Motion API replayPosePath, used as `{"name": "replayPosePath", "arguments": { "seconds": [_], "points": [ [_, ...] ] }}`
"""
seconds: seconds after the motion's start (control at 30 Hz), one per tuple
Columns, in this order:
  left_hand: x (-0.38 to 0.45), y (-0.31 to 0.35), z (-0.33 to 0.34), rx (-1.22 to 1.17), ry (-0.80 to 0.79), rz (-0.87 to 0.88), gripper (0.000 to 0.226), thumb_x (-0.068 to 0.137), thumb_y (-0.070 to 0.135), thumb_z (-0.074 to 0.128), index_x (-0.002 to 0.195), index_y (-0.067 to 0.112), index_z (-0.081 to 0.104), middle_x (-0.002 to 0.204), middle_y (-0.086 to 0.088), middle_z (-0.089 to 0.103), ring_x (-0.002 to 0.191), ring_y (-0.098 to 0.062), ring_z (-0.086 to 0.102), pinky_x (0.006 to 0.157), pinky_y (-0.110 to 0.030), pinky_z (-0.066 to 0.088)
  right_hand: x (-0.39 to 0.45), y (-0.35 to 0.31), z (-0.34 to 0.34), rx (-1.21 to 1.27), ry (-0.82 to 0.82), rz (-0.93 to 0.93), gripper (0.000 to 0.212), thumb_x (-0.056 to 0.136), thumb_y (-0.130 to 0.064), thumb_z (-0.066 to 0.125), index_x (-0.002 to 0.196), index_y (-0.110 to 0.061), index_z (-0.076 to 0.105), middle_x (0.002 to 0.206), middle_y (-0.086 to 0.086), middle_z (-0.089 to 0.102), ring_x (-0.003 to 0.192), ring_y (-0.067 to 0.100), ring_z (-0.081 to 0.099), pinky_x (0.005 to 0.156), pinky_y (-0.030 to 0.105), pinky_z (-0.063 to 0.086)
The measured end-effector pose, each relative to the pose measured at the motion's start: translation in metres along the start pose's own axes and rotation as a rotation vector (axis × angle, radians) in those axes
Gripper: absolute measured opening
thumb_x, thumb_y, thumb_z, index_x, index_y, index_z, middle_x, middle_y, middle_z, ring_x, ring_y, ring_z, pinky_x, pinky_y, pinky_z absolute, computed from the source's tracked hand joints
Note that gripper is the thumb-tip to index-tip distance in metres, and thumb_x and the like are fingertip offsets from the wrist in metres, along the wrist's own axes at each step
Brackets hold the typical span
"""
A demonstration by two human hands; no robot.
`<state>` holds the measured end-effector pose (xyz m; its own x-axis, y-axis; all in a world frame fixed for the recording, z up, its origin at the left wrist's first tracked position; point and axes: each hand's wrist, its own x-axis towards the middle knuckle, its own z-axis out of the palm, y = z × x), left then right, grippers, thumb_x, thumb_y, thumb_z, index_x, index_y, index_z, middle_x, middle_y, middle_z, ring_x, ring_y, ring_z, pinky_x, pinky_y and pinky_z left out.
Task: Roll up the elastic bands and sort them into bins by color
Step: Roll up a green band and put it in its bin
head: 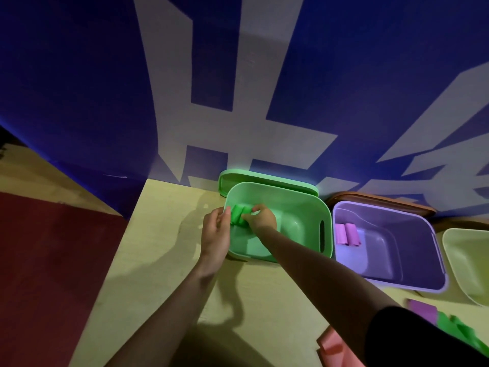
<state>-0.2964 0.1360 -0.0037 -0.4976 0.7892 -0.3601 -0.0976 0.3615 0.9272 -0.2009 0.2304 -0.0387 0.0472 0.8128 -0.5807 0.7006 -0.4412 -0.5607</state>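
Your right hand [260, 217] is pinching a rolled green band [237, 214] inside the green bin [299, 205]. Your left hand [215, 234] is resting open on the bin's edge, fingers touching the roll.

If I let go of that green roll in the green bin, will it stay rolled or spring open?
The green roll looks like soft, floppy band material, so it may loosen once released. The two purple rolls have kept their shape in the purple bin, so probably only slightly. Likely very light.
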Motion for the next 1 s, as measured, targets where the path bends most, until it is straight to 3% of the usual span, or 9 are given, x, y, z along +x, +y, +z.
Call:
{"name": "replayPosePath", "arguments": {
  "seconds": [0.17, 0.3, 0.47, 0.57, 0.67, 0.77, 0.87, 1.0],
  "points": [
    [-0.001, 0.001, 0.0, 0.011, 0.013, -0.007, 0.027, 0.092, 0.05, 0.046, 0.103, 0.031, 0.062, 0.111, -0.001, 0.056, 0.101, -0.019, 0.059, 0.092, -0.05, 0.05, -0.002, 0.002, -0.001, 0.04, 0.004, -0.01, 0.047, 0.084, -0.035, 0.072, 0.12, -0.011, 0.056, 0.112, 0.01, 0.065, 0.09, 0.021, 0.063, 0.077, 0.029, 0.05],
    [0.0, 0.0, 0.0, 0.025, 0.033, -0.021, 0.04, 0.089, 0.052, 0.047, 0.11, 0.022, 0.064, 0.112, -0.002, 0.057, 0.101, -0.019, 0.059, 0.093, -0.05, 0.049, 0.0, 0.004, -0.004, 0.016, 0.008, -0.003, 0.049, 0.084, -0.037, 0.07, 0.123, -0.009, 0.056, 0.117, 0.011, 0.064, 0.102, 0.025, 0.062, 0.085, 0.031, 0.05],
    [-0.004, 0.008, 0.0, 0.041, 0.035, 0.026, 0.018, 0.098, 0.034, 0.048, 0.088, 0.027, 0.062, 0.091, 0.0, 0.058, 0.086, -0.019, 0.059, 0.081, -0.041, 0.049, 0.0, 0.004, -0.015, -0.027, -0.001, 0.002, 0.05, 0.089, -0.042, 0.062, 0.122, -0.005, 0.057, 0.118, 0.011, 0.062, 0.11, 0.027, 0.058, 0.087, 0.029, 0.044],
    [-0.004, 0.011, -0.002, 0.082, 0.001, 0.103, 0.021, 0.099, 0.03, 0.046, 0.085, 0.025, 0.059, 0.085, -0.002, 0.057, 0.076, -0.014, 0.053, 0.073, -0.033, 0.044, 0.0, 0.003, -0.024, -0.038, -0.018, -0.007, 0.036, 0.092, -0.043, 0.056, 0.088, -0.009, 0.063, 0.095, 0.013, 0.064, 0.1, 0.031, 0.063, 0.087, 0.034, 0.049],
    [0.002, 0.01, -0.008, 0.225, -0.069, 0.099, 0.037, 0.097, 0.045, 0.041, 0.114, 0.017, 0.059, 0.108, -0.006, 0.061, 0.097, -0.016, 0.06, 0.084, -0.036, 0.049, -0.008, 0.003, -0.038, -0.031, -0.042, -0.043, 0.04, 0.094, -0.04, 0.053, 0.065, -0.013, 0.051, 0.082, 0.015, 0.06, 0.083, 0.03, 0.062, 0.087, 0.042, 0.053],
    [-0.001, 0.023, -0.015, 0.361, -0.092, 0.111, 0.042, 0.096, 0.042, 0.045, 0.126, 0.015, 0.054, 0.115, -0.007, 0.06, 0.104, -0.023, 0.059, 0.088, -0.039, 0.05, -0.031, 0.004, -0.061, 0.082, -0.091, -0.11, 0.026, 0.096, -0.032, 0.054, 0.083, -0.008, 0.057, 0.081, 0.012, 0.061, 0.071, 0.022, 0.057, 0.073, 0.035, 0.05],
    [-0.017, 0.048, -0.02, 0.465, 0.006, 0.191, 0.044, 0.094, 0.033, 0.055, 0.131, 0.011, 0.049, 0.121, -0.012, 0.054, 0.11, -0.026, 0.054, 0.096, -0.04, 0.045, -0.066, 0.005, -0.09, 0.229, -0.119, -0.193, 0.024, 0.096, -0.021, 0.056, 0.11, -0.002, 0.057, 0.083, 0.008, 0.063, 0.065, 0.013, 0.056, 0.062, 0.024, 0.046],
    [-0.069, 0.088, -0.009, 0.424, 0.026, 0.394, 0.038, 0.093, 0.025, 0.058, 0.128, 0.012, 0.051, 0.118, -0.003, 0.053, 0.106, -0.014, 0.052, 0.093, -0.029, 0.042, -0.124, 0.026, -0.132, 0.47, -0.102, -0.33, 0.016, 0.097, -0.012, 0.052, 0.109, -0.003, 0.059, 0.077, 0.004, 0.063, 0.063, 0.012, 0.055, 0.056, 0.019, 0.043]
  ]
}}
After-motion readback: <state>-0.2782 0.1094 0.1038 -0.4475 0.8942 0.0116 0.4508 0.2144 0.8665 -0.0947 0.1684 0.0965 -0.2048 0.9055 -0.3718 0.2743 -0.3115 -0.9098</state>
